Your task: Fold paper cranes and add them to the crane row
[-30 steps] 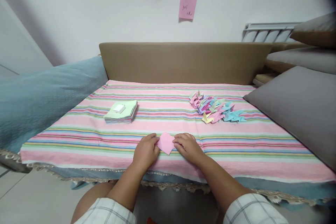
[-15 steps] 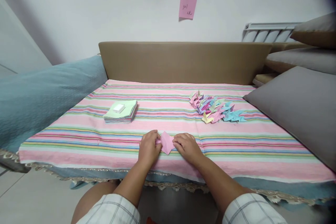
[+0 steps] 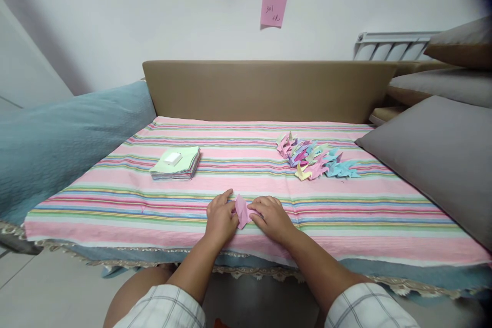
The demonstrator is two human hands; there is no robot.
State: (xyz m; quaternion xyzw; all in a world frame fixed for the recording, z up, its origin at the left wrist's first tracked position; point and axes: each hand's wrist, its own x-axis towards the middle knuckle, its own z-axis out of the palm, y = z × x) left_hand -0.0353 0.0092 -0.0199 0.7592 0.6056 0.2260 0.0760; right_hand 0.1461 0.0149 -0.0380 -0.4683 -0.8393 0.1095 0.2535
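Observation:
Between my two hands is a small folded piece of pink origami paper, just above the striped cloth. My left hand pinches its left side between thumb and fingers, with the index finger stretched forward. On the right side, the thumb and index finger of my right hand press on the paper's edge. Farther off to the right lies a pile of folded paper cranes in pink, purple, blue, green and yellow. A stack of square paper sheets, pale green on top, sits at the left.
A small white block rests on the stack. The striped cloth covers the seat, backed by a brown board. Grey cushions stand at the right and a blue-covered armrest at the left. A pink note hangs on the wall.
The pink paper has become narrower between my hands. My right hand has shifted slightly left onto it, and my left index finger has lifted outward.

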